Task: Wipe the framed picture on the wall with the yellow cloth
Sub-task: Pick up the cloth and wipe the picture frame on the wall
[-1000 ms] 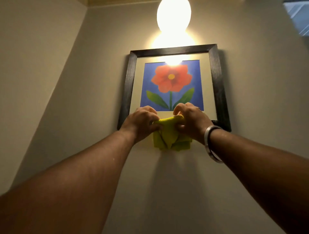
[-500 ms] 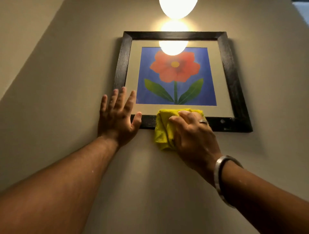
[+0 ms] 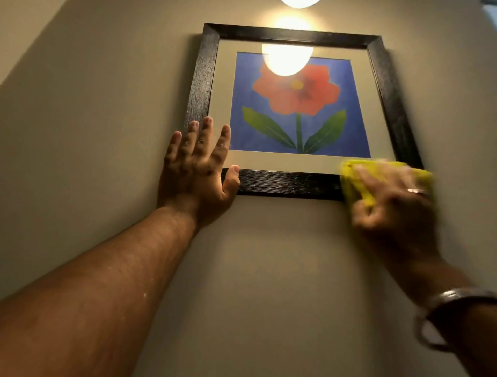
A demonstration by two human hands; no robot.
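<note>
A black-framed picture (image 3: 285,183) of a red flower on blue hangs on the beige wall. My left hand (image 3: 197,172) lies flat and spread over the frame's lower left corner, thumb on the bottom rail. My right hand (image 3: 390,207), blurred by motion, presses the bunched yellow cloth (image 3: 357,180) against the frame's lower right corner. The cloth covers the right end of the bottom rail. A ring and a metal bangle (image 3: 454,301) show on the right hand and wrist.
A lit globe lamp (image 3: 298,2) hangs just above the frame, and its glare reflects in the glass. Bare beige wall (image 3: 107,107) surrounds the picture, with a corner to another wall at the far left.
Both hands first held the cloth below the frame. The left hand then went flat on the lower left corner, and the right hand swept the cloth rightward along the bottom rail.
</note>
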